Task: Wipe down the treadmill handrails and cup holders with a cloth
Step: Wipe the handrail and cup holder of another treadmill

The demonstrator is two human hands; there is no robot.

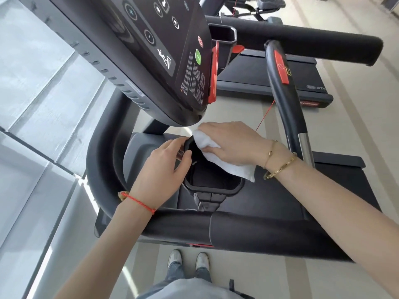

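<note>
A black cup holder (212,186) sits below the treadmill console (164,50). My left hand (164,171) grips the holder's left rim, thumb and fingers curled over the edge. My right hand (233,143) presses a folded white cloth (218,156) onto the holder's upper right rim; the cloth hangs over that edge. A padded black handrail (248,234) runs across in front of me, and its curved left end (101,169) bends up toward the console. A second cup holder (222,37) shows beyond the console.
A black centre bar with a red stop tab (281,67) arches at the right, with a thin red cord hanging by it. The far handrail (302,37) crosses the top. The running deck (269,197) lies below. A window ledge (32,104) is at left. My shoes (187,261) stand on the floor.
</note>
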